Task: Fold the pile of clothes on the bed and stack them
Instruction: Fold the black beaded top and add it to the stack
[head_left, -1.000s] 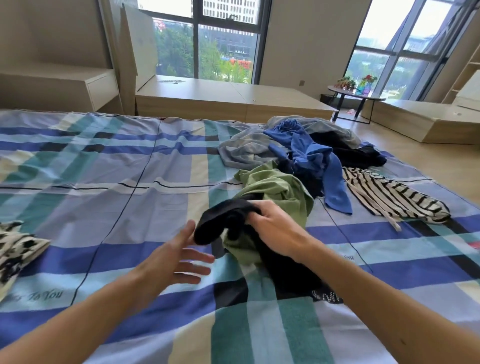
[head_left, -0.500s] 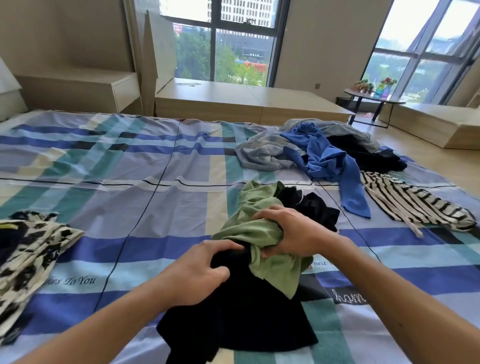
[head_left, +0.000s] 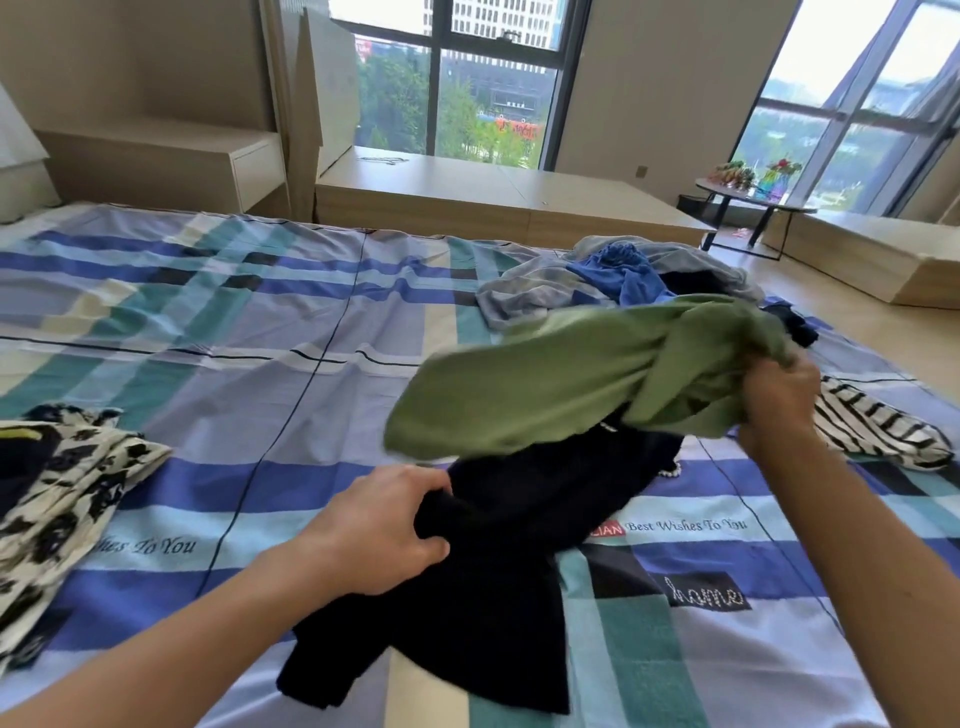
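On the plaid bed (head_left: 260, 338), near its front middle, the left hand (head_left: 379, 530) grips a bunched edge of a black garment (head_left: 493, 597) that lies crumpled on the cover. The right hand (head_left: 776, 400) clutches a green garment (head_left: 571, 384), now lifted off the black one and swung toward the bed's right side, blurred; 0.5 s ago it sat bunched on top. Toward the bed's far right lie a grey-and-blue pile (head_left: 545, 291) and 1 striped piece (head_left: 872, 426); a patterned garment (head_left: 62, 483) lies at its left edge.

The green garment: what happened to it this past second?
The right hand took hold of the green garment and lifted it rightward off the black garment, which the left hand now grips. The striped garment and the patterned garment stayed put.
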